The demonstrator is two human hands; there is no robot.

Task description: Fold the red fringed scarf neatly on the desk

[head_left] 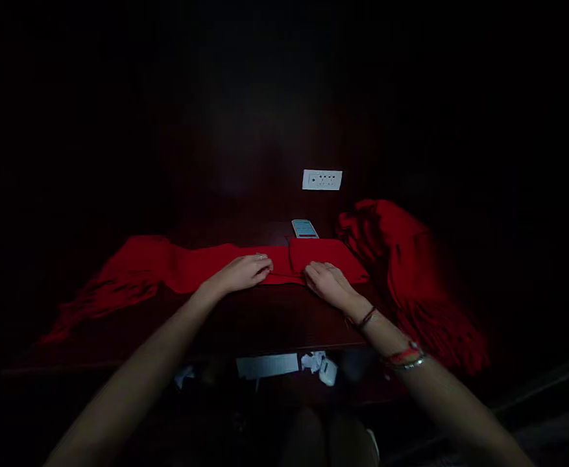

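Observation:
A red fringed scarf (206,261) lies lengthwise across the dark table, its tasselled end spread to the left. At its right end the cloth is folded over into a flat, layered part. My left hand (245,271) rests on the middle of the scarf, fingers curled and closed on the cloth near the fold. On the near edge of the folded part, my right hand (327,283) has its fingers bent and closed on the fabric. Both fingertips are partly hidden and dim.
A second heap of red fringed cloth (411,259) lies at the right, hanging over the table (274,324). Behind the scarf lies a lit phone (304,228). A white socket panel (322,179) is on the wall. Below the tabletop sit a pale flat box (267,366) and a small white case (327,372).

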